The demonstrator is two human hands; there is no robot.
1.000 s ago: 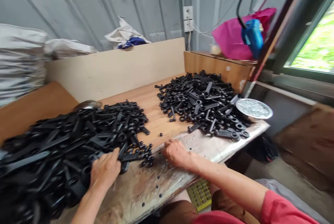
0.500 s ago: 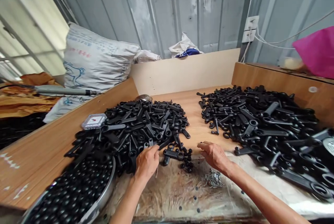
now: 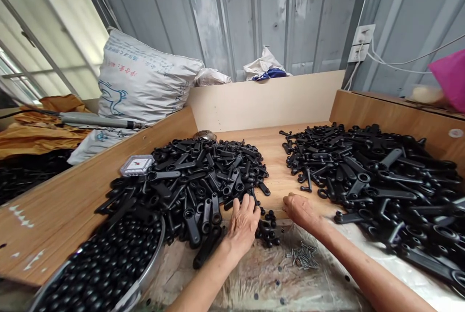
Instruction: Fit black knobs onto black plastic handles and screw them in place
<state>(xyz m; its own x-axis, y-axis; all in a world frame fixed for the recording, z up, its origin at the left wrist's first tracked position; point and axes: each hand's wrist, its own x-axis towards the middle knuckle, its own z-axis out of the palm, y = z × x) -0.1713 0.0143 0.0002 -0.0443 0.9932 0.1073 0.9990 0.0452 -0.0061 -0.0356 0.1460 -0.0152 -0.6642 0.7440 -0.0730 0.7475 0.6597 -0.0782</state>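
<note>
My left hand (image 3: 244, 222) reaches over the front edge of the left pile of black crank handles (image 3: 203, 171). Its fingers are slightly apart, pointing forward and down, and cover a handle lying beneath them. Just right of it sits a small cluster of black round knobs (image 3: 269, 234). My right hand (image 3: 300, 209) hovers at the board's front edge, fingers curled together; whatever they may hold is hidden. Below it, a little heap of metal pins (image 3: 304, 256) lies on the plastic-covered front surface (image 3: 218, 285).
A metal bowl (image 3: 160, 249) full of black balls stands at the front left. Another pile of crank handles (image 3: 363, 171) fills the right side. A small square clock-like dial (image 3: 137, 165) rests beside the left pile. Behind it are a white sack (image 3: 145, 74) and a grey power tool (image 3: 98, 120).
My left hand has moved right, from the left pile's edge onto the handle near the knobs. My right hand has hardly moved. The view has shifted slightly.
</note>
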